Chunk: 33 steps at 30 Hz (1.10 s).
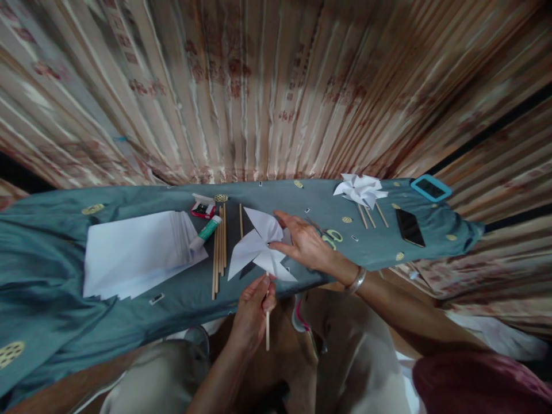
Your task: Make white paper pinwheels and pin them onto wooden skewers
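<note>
A white paper pinwheel point(264, 248) with a dark pin at its centre is held upright over the table's front edge. My left hand point(257, 300) is closed around its wooden stick point(267, 330) just below the blades. At the pin, the thumb of my right hand point(308, 242) presses while its forefinger reaches the blades' upper right edge; the other fingertips are partly hidden. Scissors with yellow-green handles point(332, 237) lie behind my right hand. Left of the pinwheel rest several loose wooden sticks point(219, 247) and a green-and-white glue stick point(209, 230).
A fanned stack of white paper point(129, 253) covers the table's left part. Behind the glue stick sits a small red open box point(202, 208). Further right lie paper pinwheels on three sticks point(361, 188), a black phone point(410, 227) and a blue-framed device point(431, 188). A pleated curtain point(259, 92) hangs behind.
</note>
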Tool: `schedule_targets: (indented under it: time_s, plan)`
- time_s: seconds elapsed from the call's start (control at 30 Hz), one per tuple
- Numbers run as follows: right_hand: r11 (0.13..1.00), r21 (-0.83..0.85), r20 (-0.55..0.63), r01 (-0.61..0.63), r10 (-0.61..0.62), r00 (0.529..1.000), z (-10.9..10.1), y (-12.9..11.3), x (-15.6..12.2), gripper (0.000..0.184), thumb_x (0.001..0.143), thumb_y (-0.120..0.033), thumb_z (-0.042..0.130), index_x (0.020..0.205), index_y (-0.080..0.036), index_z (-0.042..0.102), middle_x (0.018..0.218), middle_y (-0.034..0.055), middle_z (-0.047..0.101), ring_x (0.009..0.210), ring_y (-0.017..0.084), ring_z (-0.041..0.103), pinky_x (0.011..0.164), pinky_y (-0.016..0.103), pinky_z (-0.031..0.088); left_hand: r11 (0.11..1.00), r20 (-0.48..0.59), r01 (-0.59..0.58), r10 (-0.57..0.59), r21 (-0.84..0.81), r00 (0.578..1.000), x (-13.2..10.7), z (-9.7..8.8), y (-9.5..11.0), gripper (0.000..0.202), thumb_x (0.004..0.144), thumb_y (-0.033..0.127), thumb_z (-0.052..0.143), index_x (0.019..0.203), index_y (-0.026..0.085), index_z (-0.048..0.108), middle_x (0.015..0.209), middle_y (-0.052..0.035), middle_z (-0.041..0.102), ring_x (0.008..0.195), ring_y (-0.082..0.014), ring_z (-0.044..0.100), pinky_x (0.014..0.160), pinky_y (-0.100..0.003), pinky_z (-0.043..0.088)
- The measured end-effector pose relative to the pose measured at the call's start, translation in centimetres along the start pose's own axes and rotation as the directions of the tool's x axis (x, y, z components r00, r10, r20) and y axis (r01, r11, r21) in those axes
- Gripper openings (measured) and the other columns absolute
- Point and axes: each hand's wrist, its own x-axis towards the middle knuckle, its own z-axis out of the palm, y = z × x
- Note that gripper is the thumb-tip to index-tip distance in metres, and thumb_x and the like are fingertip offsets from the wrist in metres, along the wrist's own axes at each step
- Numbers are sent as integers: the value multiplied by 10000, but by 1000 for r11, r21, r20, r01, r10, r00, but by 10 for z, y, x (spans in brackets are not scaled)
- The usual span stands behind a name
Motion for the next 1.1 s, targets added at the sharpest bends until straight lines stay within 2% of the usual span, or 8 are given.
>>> schedule_targets:
  time_s: [0.1,0.43,0.53,0.67,0.77,0.9,1.0,1.1]
  plan:
    - [999,26,-75,23,-21,997,2,0,3,685,838,-389,696,1425,-171,418,1175,126,688,1110,274,629,982,437,472,1000,-3,-21,21,-7,1000,4,4,8,497,511,442,908,753,88,656,530,68,461,427,4,269,429,-162,175]
    - [984,177,-205,-26,62,977,5,-4,14,570,832,-316,700,1353,-182,510,1196,102,689,1102,243,638,975,405,493,997,3,-71,71,2,997,13,15,23,490,514,410,912,810,94,684,548,60,511,409,5,285,415,-161,194]
    - [976,214,-326,-39,109,939,3,-3,13,518,842,-322,686,1328,-224,537,1194,87,692,1117,241,630,993,414,484,997,26,-74,75,-1,997,15,17,26,460,535,389,907,805,90,686,551,58,506,411,7,282,409,-159,193]
    - [971,236,-518,-37,158,841,-2,-2,1,303,903,-312,596,1192,-230,635,1183,90,698,1128,241,621,1001,417,479,995,40,-91,93,-35,995,23,20,37,404,557,316,899,804,75,688,555,50,511,418,9,301,402,-145,221]
    - [968,249,-539,-9,146,829,-1,-6,-11,186,936,-291,537,1028,-251,694,1092,70,732,1078,234,642,987,411,482,991,20,-124,125,-53,992,36,23,50,311,611,244,869,784,77,672,584,28,542,437,0,356,414,-131,274]
    - [928,367,-421,-70,233,877,17,-12,-20,195,919,-308,544,864,-232,715,884,58,748,860,220,671,818,352,521,986,-54,-155,152,-56,987,52,21,63,213,660,181,832,777,95,676,636,-7,612,514,-35,500,469,-122,387]
    - [830,517,-131,-210,320,938,41,-17,-21,226,881,-376,596,795,-209,721,767,39,734,686,184,649,654,294,486,984,-107,-175,170,-40,980,56,16,65,177,672,176,820,781,108,699,710,-28,671,611,-69,594,567,-149,487]
    - [706,633,158,-317,283,946,66,-23,-23,267,833,-438,653,798,-183,723,738,30,723,658,163,638,602,260,446,979,-151,-204,198,-25,968,57,10,64,189,643,189,834,765,112,712,739,-26,689,661,-83,622,617,-165,511]
